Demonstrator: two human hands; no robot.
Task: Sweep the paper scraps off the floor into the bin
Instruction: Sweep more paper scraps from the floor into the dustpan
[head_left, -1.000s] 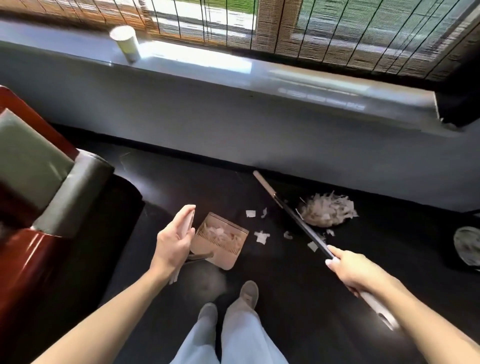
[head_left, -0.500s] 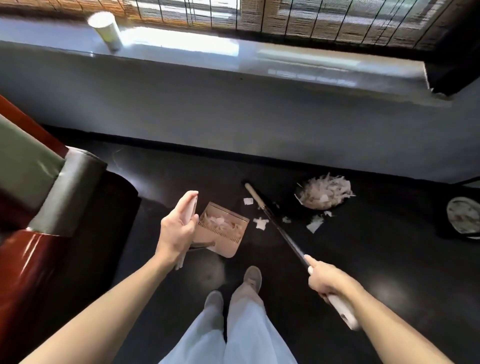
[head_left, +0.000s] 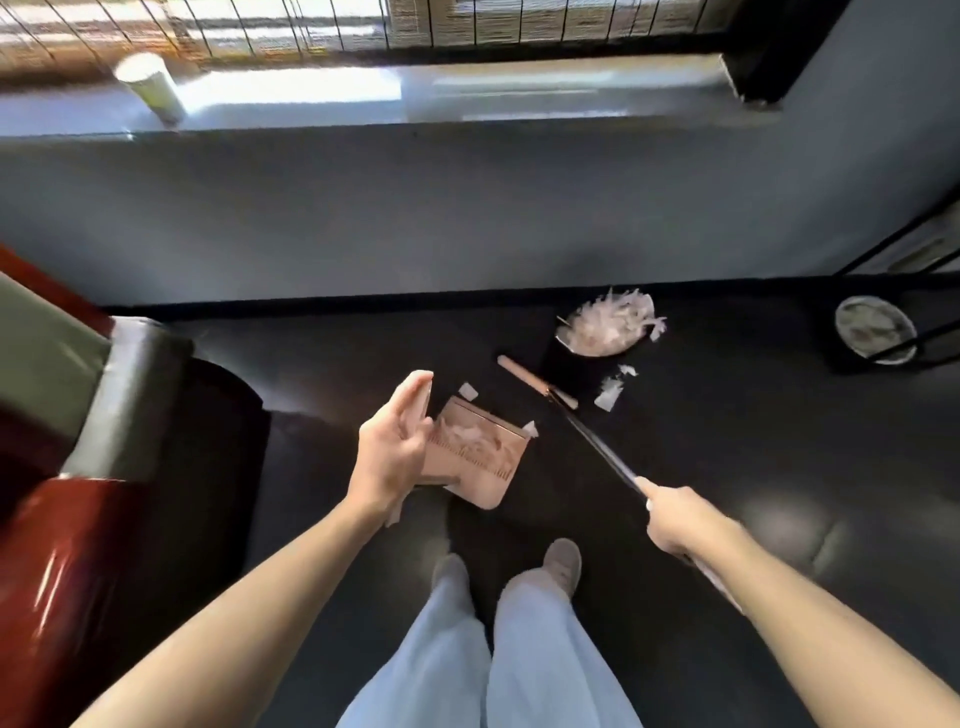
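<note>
My left hand (head_left: 392, 449) holds the upright handle of a pink dustpan (head_left: 480, 467), which rests on the dark floor with several paper scraps in it. Gripped in my right hand (head_left: 678, 525) is the long dark broom handle (head_left: 597, 447); the tan broom head (head_left: 535, 382) sits on the floor just right of the pan. Loose white scraps lie by the pan's far corner (head_left: 467, 391), at its right edge (head_left: 530, 428) and right of the broom head (head_left: 609, 393). A dark bin (head_left: 561, 340) beyond the broom is heaped with white scraps (head_left: 608, 327).
A red and grey armchair (head_left: 78, 405) fills the left side. A grey wall with a window sill runs across the back, with a paper cup (head_left: 150, 85) on the sill. A black metal stand with a round dish (head_left: 875, 330) beneath it is at the right. My feet (head_left: 563, 564) stand behind the pan.
My right hand has drawn the broom back and to the left, bringing its head closer to the dustpan. Fewer scraps lie between broom and pan. My left hand has stayed on the handle.
</note>
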